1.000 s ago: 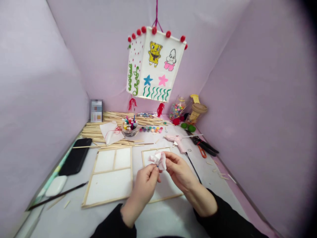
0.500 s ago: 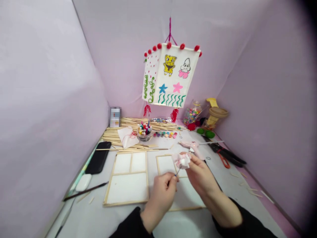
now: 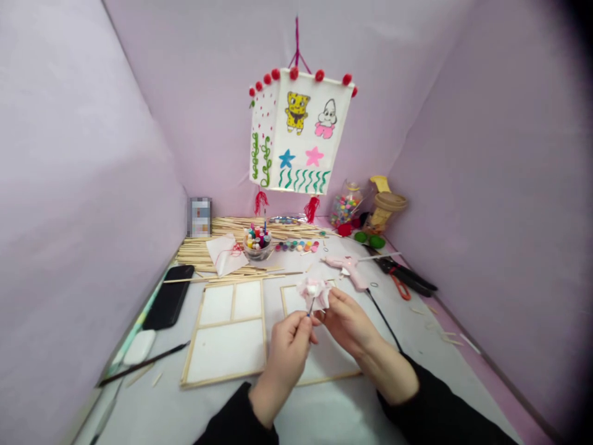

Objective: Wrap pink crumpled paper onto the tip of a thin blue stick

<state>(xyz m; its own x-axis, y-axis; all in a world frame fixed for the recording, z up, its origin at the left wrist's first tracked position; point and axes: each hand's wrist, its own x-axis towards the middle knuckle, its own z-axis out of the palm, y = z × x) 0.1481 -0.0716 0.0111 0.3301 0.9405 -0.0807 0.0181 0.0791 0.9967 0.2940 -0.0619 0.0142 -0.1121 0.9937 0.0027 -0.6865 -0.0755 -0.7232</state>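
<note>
My left hand (image 3: pixel 288 346) is closed round a thin paintbrush (image 3: pixel 311 307), whose metal neck points up into a crumpled tissue (image 3: pixel 306 288). That tissue, white with pinkish stains, is pinched in the fingers of my right hand (image 3: pixel 351 324). The brush's bristles are hidden in its folds. Beneath both hands lies a wooden-stick frame (image 3: pixel 324 378) over white sheet, partly covered by them. To the left is a second stick frame (image 3: pixel 265 334), split into three panels.
A painted lantern (image 3: pixel 306 133) hangs above the back. Behind the frames are a bowl of paint bottles (image 3: pixel 257 250), paint pots (image 3: pixel 296 246) and many thin sticks (image 3: pixel 194 252). A pink glue gun (image 3: pixel 349 267) and black-handled pliers (image 3: pixel 412 279) lie right; a phone (image 3: pixel 169 296) lies left.
The view has shifted, so everything sits further left in it. My hands have drawn closer together, and the tissue now wraps nearer round the brush's tip.
</note>
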